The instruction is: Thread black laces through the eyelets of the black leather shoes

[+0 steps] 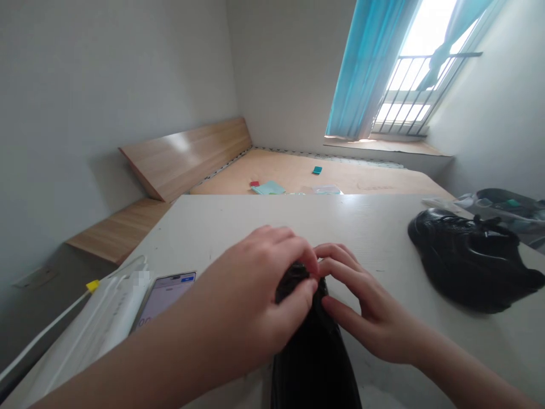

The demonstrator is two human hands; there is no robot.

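Note:
A black shoe (315, 363) stands on the white table right in front of me, running away from the bottom edge of the view. My left hand (272, 289) is bent over its far part from the left, thumb and forefinger pinched together at the shoe's top. Whatever is between those fingertips is too small and covered to make out. From the other side, my right hand (361, 295) presses its bent fingers and thumb against the same spot, close to the left fingertips. A second black shoe (464, 255), with laces, rests on the table to the right.
On the left of the white table (238, 221) lie a phone (170, 289) with its screen lit and a white power strip (106, 318) with a cable. Behind is a bed (289, 162) with small items. A bin-like container (511, 201) stands at the far right.

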